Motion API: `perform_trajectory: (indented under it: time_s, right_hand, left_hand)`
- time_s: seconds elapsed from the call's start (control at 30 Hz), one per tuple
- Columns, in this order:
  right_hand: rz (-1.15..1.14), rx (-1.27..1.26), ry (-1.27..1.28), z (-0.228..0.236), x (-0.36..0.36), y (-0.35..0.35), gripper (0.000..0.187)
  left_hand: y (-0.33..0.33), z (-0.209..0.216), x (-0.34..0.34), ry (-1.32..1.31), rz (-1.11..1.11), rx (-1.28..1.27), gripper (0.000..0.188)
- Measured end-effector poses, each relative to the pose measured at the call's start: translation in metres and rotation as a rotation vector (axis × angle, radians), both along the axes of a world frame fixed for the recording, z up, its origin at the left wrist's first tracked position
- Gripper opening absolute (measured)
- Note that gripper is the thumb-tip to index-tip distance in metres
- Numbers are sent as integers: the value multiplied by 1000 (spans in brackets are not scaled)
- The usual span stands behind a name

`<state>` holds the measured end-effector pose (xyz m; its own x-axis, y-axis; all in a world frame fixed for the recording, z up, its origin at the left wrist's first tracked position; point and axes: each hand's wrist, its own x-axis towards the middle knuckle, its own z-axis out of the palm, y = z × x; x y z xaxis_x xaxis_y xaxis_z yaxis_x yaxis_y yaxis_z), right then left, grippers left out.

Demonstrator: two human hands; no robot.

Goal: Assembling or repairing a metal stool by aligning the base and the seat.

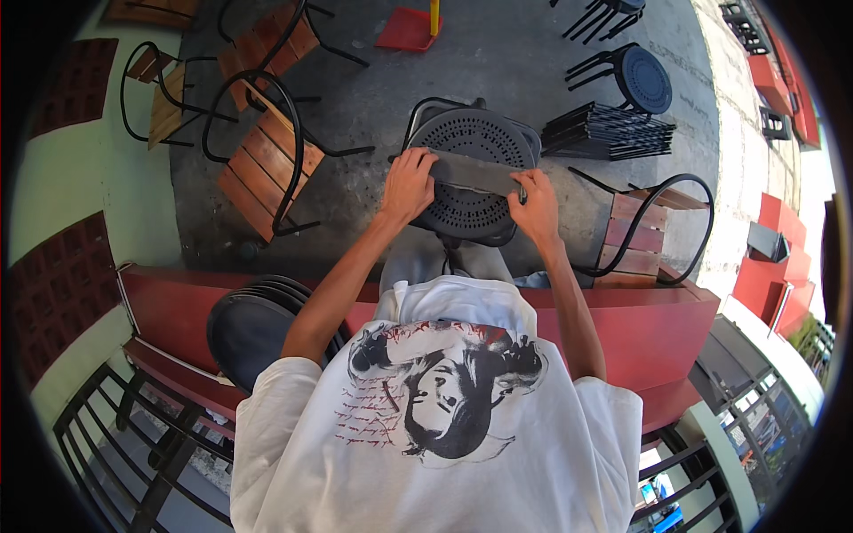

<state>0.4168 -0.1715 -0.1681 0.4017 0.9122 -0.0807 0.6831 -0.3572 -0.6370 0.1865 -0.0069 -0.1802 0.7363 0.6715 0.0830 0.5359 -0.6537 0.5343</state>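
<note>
Both ends of a flat, straight grey strip point(477, 174) are in my hands, and it lies across the middle of a round black stool seat with punched holes point(471, 131). My left hand point(411, 186) is closed on the strip's left end. At the other end, my right hand point(536, 206) pinches it between thumb and fingers. The stool is right in front of my knees, and its dark frame shows around the seat's edge. Whether the strip rests on the seat or is held just above it, I cannot tell.
Wooden slatted chairs point(271, 164) stand on the left, another chair point(633, 233) on the right. Beyond are a red dustpan point(409, 29), a round stool point(643, 78) and stacked black folded frames point(609, 131). Black round discs point(253, 330) lean on the red bench point(191, 298).
</note>
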Motion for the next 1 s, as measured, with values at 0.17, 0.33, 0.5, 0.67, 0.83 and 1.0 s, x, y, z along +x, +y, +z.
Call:
perform_trajectory:
  time_s: [0.17,0.33,0.5,0.67,0.83,1.0]
  right_hand:
    - [-79,100,41,-36,-50,19,57]
    - [-38,-52,-276,-56,-57,12,64]
    - [-56,-78,-283,-53,-56,12,61]
    - [-86,-119,-311,-49,-57,13,59]
    - [-101,-121,-305,-54,-49,11,55]
    - [-286,55,-283,-49,-45,8,44]
  left_hand:
    - [-34,-25,31,57,-86,-42,56]
    - [-37,-39,22,183,-9,-64,59]
    - [-39,-44,19,155,92,-80,61]
    - [-40,-41,22,214,143,-59,66]
    - [-31,-34,30,166,167,-55,59]
    - [-3,-4,33,189,99,-164,35]
